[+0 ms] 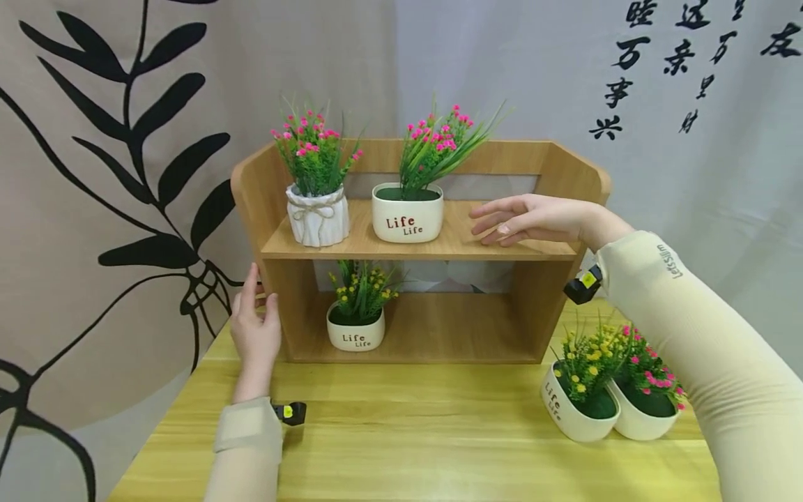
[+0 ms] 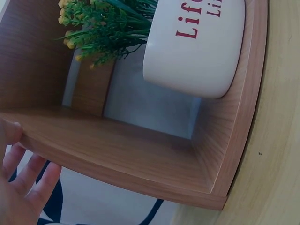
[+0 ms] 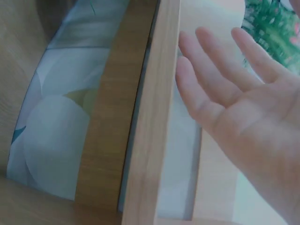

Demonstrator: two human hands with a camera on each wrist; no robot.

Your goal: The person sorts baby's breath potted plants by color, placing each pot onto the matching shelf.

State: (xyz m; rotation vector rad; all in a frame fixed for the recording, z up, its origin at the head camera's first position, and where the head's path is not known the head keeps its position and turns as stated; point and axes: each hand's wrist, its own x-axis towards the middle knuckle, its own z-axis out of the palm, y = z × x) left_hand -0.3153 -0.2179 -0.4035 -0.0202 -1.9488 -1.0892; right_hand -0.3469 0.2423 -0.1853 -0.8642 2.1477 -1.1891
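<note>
Around shelved pots [image 1: 408, 226] of flowers [image 1: 439, 136], left fingers [image 1: 249, 289] and right fingers [image 1: 503, 205] extend loosely, empty.

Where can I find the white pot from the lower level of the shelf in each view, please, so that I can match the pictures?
Head: the white pot is left of centre, below the middle, with yellow flowers.
Left wrist: at the top, right of centre, turned sideways and cut by the upper edge.
Right wrist: the pot is not in it.
Shared landmark: the wooden shelf unit, partly visible in both wrist views.
</note>
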